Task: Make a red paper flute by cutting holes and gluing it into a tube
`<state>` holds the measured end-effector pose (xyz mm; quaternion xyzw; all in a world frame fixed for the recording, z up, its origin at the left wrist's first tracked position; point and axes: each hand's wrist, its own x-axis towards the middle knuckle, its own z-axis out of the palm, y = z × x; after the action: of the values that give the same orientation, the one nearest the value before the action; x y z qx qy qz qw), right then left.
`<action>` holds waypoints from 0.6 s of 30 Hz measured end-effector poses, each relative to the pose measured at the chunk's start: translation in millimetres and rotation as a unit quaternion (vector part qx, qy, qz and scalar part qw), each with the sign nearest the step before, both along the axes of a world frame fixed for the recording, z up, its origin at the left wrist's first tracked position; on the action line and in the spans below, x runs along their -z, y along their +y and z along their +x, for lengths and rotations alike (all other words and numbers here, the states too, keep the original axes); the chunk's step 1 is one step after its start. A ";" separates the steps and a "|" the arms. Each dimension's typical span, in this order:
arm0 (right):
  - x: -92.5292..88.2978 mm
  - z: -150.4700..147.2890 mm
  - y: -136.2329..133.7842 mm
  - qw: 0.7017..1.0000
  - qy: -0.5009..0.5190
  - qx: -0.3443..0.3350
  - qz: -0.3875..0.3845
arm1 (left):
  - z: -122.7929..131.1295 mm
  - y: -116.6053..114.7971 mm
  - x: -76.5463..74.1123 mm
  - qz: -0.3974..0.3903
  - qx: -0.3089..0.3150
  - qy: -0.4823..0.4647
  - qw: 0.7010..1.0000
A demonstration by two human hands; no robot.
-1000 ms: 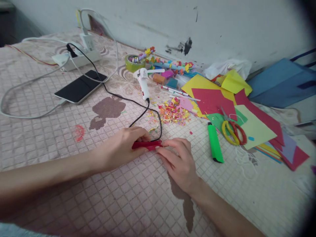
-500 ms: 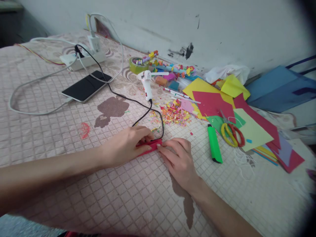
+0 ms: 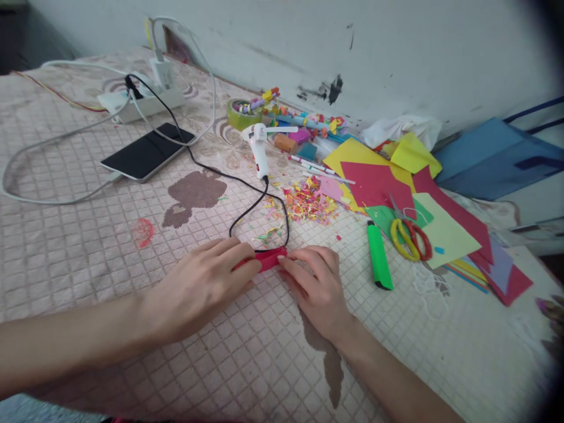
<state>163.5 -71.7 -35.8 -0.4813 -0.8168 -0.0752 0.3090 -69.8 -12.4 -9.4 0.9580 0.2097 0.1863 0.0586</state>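
Note:
A narrow red piece (image 3: 269,259), which looks like folded or rolled paper, lies on the quilted cloth between my hands. My left hand (image 3: 207,279) has its fingers bent together over the left end of the piece, and the fingertips are partly hidden. At the right end, my right hand (image 3: 316,282) pinches the piece between thumb and fingers. The black cord (image 3: 287,220) of a white glue gun (image 3: 259,151) loops just behind the red piece. The glue gun stands beyond the hands, near small paper scraps (image 3: 308,200).
Left: a tablet (image 3: 147,151) with a white cable and a power strip (image 3: 145,106). Right: a green cutter (image 3: 379,255), scissors (image 3: 412,239), white string (image 3: 429,285) and coloured paper sheets (image 3: 449,229). Behind: a tape roll (image 3: 244,114). A blue bag (image 3: 497,158) is by the wall.
My left hand has slid left and toward me, its fingers now curled over the left end of the red piece. My right hand keeps nearly the same place. The view has shifted slightly.

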 end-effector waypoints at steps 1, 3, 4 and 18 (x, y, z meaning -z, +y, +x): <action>-0.1 -0.2 -0.1 1.000 -0.001 -0.001 0.001 | -1.6 -0.7 0.9 -0.005 0.004 -0.006 1.000; -0.3 -0.4 -0.4 1.000 -0.004 -0.003 0.003 | -3.4 -0.8 2.3 -0.017 0.008 -0.022 1.000; -0.4 -0.4 -0.7 1.000 -0.006 -0.003 0.005 | -3.6 -0.4 2.9 -0.023 0.010 -0.029 0.999; -2.3 -0.8 -0.2 1.000 -0.026 -0.011 0.002 | -4.1 8.7 4.1 -0.034 0.037 0.007 0.999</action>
<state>162.8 -71.8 -33.5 -0.4695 -0.8298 -0.0855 0.2894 -73.9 -3.7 -13.5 0.9639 0.1803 0.1703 0.0967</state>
